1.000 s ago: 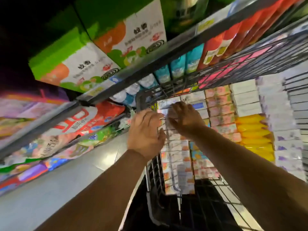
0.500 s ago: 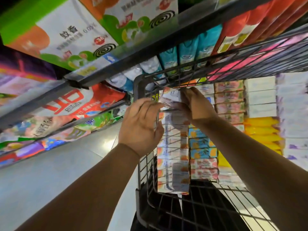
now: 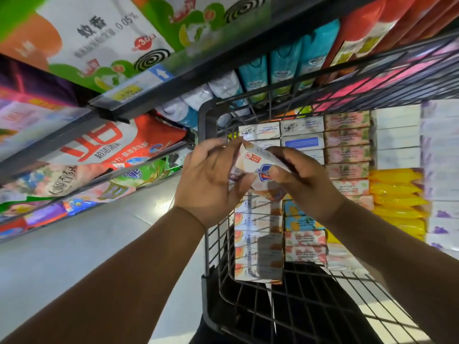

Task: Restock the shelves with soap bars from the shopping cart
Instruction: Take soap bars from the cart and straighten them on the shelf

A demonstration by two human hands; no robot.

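- Above the shopping cart (image 3: 206, 125), both hands hold one boxed soap bar (image 3: 258, 167).
- Curled fingers of the left hand (image 3: 208, 177) grip one end; the right hand (image 3: 305, 180) pinches the other.
- Stacked soap bars (image 3: 258, 244) fill the cart, so most restocking of the shelves (image 3: 139, 100) seems left.

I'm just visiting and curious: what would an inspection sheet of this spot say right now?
Surface: wire cart, partly filled.
Job's things: soap box held above the cart; stacked boxes inside.
Clutter: yellow packs beside the stacked boxes.
Grips: left hand and right hand both hold the soap box.
Cables: nothing seen.
Surroundings: shelves with coil boxes and bags; pale floor.
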